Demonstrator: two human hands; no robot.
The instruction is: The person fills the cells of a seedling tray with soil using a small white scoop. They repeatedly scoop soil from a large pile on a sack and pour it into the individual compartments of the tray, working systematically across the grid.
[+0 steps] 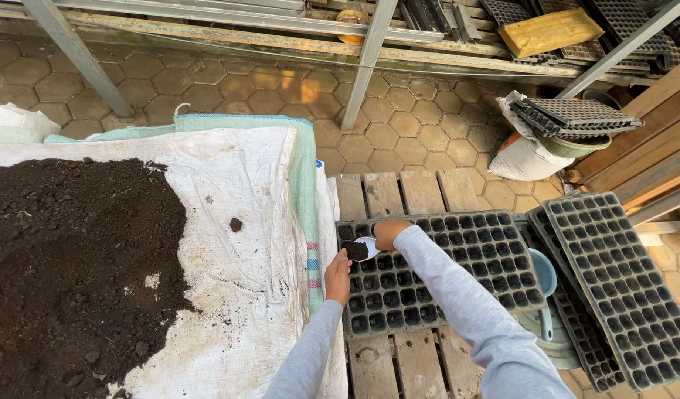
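Observation:
A black seedling tray [458,273] with many small cells lies on a wooden pallet [399,193]. My right hand [389,234] holds a small white scoop [365,247] heaped with dark soil over the tray's left end. My left hand [338,276] rests on the tray's left edge, its fingertips beside the scoop; whether it grips the edge I cannot tell. Both arms are in grey sleeves. A large pile of dark soil [74,273] lies on a white woven sheet [244,244] to the left.
More empty black trays [621,281] are stacked aslant at the right, over a pale blue bowl [545,275]. A white sack [528,157] with trays on it stands behind. Metal posts [367,63] and shelving run along the back on hexagonal paving.

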